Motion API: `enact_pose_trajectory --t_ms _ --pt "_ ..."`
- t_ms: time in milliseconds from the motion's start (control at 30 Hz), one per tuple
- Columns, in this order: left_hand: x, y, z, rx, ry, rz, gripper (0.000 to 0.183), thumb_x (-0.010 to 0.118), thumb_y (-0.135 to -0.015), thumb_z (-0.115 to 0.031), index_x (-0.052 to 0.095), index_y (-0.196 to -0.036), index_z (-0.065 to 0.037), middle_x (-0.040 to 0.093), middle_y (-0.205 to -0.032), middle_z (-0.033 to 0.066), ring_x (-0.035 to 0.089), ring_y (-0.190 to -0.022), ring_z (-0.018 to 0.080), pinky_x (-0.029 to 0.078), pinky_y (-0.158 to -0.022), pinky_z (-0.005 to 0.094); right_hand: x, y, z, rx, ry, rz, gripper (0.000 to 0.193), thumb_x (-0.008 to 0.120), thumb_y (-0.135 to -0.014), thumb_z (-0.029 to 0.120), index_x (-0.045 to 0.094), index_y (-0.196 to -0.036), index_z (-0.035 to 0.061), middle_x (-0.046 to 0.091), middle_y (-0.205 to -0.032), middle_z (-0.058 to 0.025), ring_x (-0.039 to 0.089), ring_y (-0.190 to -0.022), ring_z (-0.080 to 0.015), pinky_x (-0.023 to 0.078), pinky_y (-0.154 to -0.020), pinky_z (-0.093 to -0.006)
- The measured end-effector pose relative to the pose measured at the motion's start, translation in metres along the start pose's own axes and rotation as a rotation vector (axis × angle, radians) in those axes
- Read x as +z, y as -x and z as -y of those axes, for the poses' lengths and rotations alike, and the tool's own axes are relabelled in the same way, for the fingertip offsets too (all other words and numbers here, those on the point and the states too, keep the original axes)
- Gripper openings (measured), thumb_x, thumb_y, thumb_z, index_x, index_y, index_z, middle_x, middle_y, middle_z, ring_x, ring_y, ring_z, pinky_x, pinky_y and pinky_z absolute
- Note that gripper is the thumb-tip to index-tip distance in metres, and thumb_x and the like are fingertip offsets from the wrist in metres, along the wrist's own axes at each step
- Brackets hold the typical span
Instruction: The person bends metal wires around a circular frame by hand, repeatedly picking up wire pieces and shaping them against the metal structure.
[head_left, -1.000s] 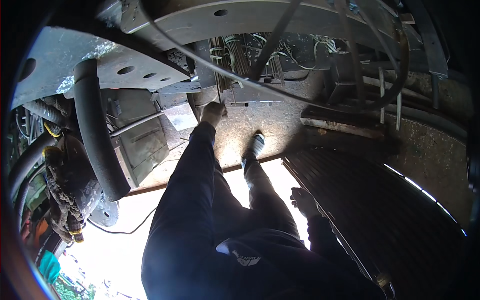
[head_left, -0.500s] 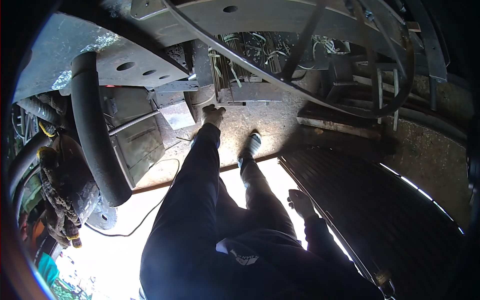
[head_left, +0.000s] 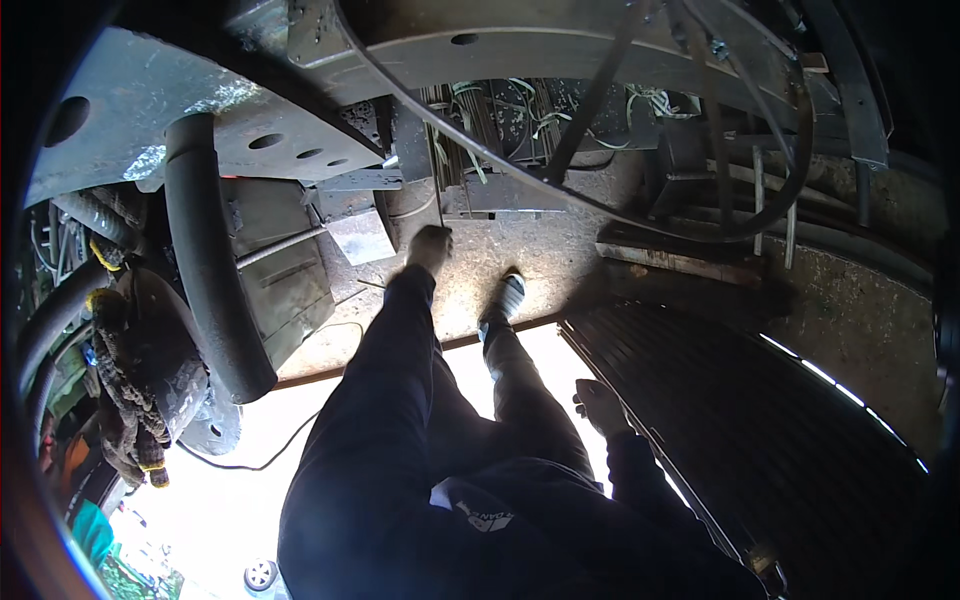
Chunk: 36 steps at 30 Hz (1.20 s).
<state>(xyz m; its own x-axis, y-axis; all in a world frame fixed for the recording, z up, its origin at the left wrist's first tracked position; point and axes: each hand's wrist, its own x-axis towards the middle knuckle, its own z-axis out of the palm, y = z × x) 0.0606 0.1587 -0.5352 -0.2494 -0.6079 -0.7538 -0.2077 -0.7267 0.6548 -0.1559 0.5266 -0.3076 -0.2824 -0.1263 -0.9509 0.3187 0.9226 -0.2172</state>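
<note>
My left hand (head_left: 428,247) is closed round the near end of a thin metal rod (head_left: 437,190), which runs away from me to the tied bundles. These bundles of thin rods (head_left: 478,125) lie at the far side under a curved metal band, bound with pale strips. Beside my left hand stands a bright metal plate (head_left: 362,237). My right hand (head_left: 602,408) hangs low at my right side, its fingers curled in, and nothing shows in it. It is nearest to a dark ribbed shutter panel (head_left: 720,430).
A thick dark pipe (head_left: 215,270) and soiled work gloves (head_left: 125,390) hang at left, under a steel plate with holes (head_left: 240,120). A large metal hoop (head_left: 610,212) arches in front of me. A board (head_left: 680,258) lies at right. A black cable (head_left: 270,462) crosses the bright doorway.
My left hand has drawn back toward me, and more of the thin rod now shows between it and the bundles. My right hand has stayed about where it was.
</note>
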Motion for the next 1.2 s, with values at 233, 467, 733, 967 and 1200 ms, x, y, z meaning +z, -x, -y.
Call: enact_pose_trajectory --t_ms 233,467,733,967,1200 --pt "0.002 0.100 0.016 -0.107 0.106 0.358 0.020 0.065 -0.094 -0.014 0.062 -0.109 -0.002 0.068 -0.097 0.0113 0.069 -0.085 0.0256 0.060 -0.073 0.0405 0.010 -0.001 0.013 0.017 -0.030 0.032 0.039 0.061 -0.096 0.035 0.066 -0.116 0.0026 0.067 -0.085 -0.0035 0.060 -0.069 -0.0104 0.049 -0.062 -0.0270" --pt "-0.009 0.113 0.009 -0.176 0.337 0.054 0.039 0.062 -0.095 -0.015 0.054 -0.133 -0.008 0.056 -0.129 0.0105 0.056 -0.118 0.0253 0.055 -0.090 0.0408 0.079 0.005 0.145 -0.417 -0.082 0.330 0.022 0.053 -0.101 0.024 0.059 -0.090 0.0065 0.054 -0.075 0.0017 0.054 -0.072 -0.0077 0.043 -0.064 -0.0262" --pt "0.013 -0.004 0.005 -0.101 0.110 -0.251 0.041 0.070 -0.088 -0.025 0.058 -0.120 -0.002 0.063 -0.076 0.0042 0.057 -0.060 0.0167 0.047 -0.053 0.0363 0.071 0.011 0.104 -0.367 0.018 0.211 0.023 0.053 -0.101 0.023 0.059 -0.090 0.0039 0.055 -0.078 0.0009 0.051 -0.069 -0.0112 0.042 -0.062 -0.0275" --pt "0.004 0.050 0.051 -0.323 -0.126 0.216 0.015 0.058 -0.096 -0.018 0.063 -0.105 -0.006 0.063 -0.080 0.0057 0.060 -0.065 0.0187 0.052 -0.055 0.0375 0.023 -0.006 0.029 -0.085 -0.128 0.090 0.031 0.060 -0.098 0.027 0.065 -0.116 0.0017 0.065 -0.091 -0.0042 0.059 -0.076 -0.0110 0.049 -0.067 -0.0268" --pt "0.013 0.228 0.031 -0.163 -0.291 0.561 0.020 0.060 -0.097 -0.018 0.067 -0.104 -0.001 0.069 -0.090 0.0067 0.069 -0.084 0.0167 0.057 -0.077 0.0314 0.060 -0.006 0.069 -0.553 0.316 -0.008 0.050 0.051 -0.099 0.044 0.056 -0.134 0.0085 0.067 -0.117 -0.0159 0.063 -0.107 -0.0299 0.049 -0.093 -0.0382"
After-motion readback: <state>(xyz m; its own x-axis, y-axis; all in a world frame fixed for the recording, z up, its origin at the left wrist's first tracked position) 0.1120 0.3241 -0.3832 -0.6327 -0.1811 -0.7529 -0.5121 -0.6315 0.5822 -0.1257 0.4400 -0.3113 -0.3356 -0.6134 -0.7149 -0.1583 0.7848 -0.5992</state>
